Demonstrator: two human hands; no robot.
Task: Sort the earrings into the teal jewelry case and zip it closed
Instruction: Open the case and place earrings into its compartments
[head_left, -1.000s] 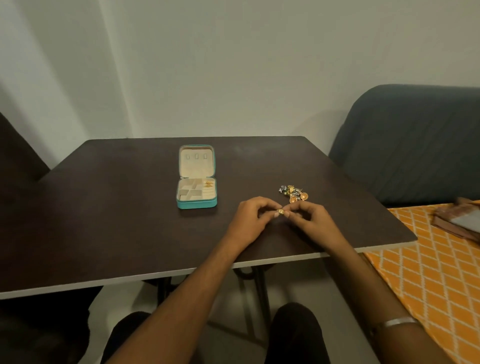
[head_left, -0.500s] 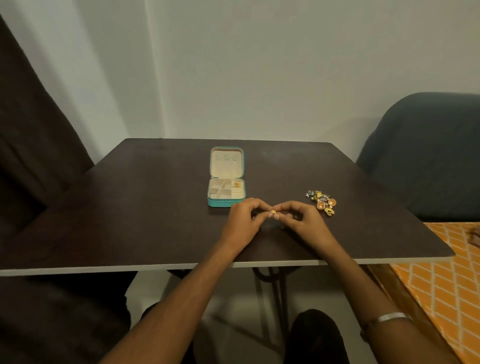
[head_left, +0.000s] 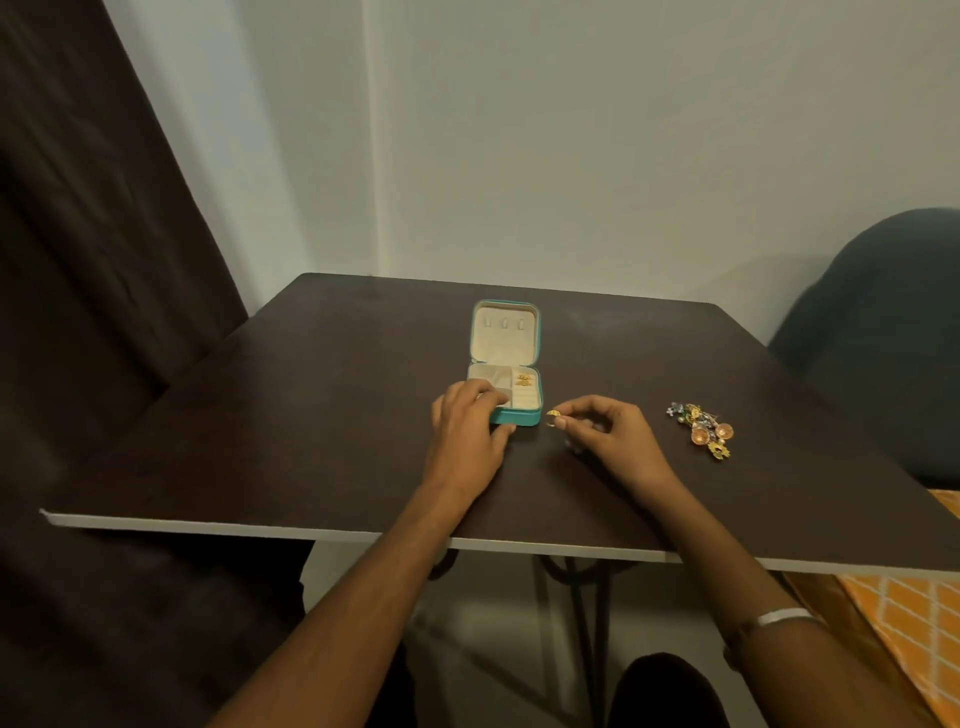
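From the head view, a small square teal jewelry case (head_left: 515, 415) with a cream lining lies open on the dark brown surface (head_left: 311, 415); gold earrings (head_left: 523, 380) sit in its back right compartment. The left hand (head_left: 467, 431) rests on the case's front left corner, fingers loosely curled over it. The right hand (head_left: 605, 434) pinches a small gold earring (head_left: 552, 414) just right of the case. A heap of mixed colourful earrings (head_left: 702, 429) lies farther right. No writing is legible.
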